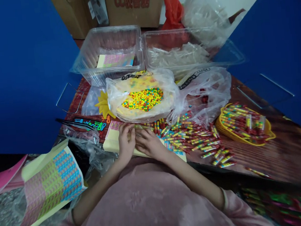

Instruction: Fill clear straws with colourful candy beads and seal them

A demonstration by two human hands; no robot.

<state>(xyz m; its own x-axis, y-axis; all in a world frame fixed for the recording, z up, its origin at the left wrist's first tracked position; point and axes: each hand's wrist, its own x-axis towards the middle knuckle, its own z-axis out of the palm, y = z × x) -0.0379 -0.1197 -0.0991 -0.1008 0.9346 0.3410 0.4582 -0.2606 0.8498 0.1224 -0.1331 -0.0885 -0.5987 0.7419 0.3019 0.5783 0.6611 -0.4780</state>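
Observation:
My left hand (127, 140) and my right hand (148, 141) are close together over a stack of printed sticker sheets (112, 139) at the table's front edge. The fingers of both hands are curled and closed; whatever lies between them is too small and blurred to name. Just behind them an open plastic bag (142, 99) holds many small coloured candy balls. To the right of my right hand lies a pile of filled candy tubes (192, 135), and some tubes rest on the sheets.
A yellow basket (245, 141) of tubes stands at the right. Behind are two clear tubs (117, 71), (196, 66), cardboard boxes and a red bag (172, 7). Printed sheets (52, 183) hang at the left. Blue panels flank both sides.

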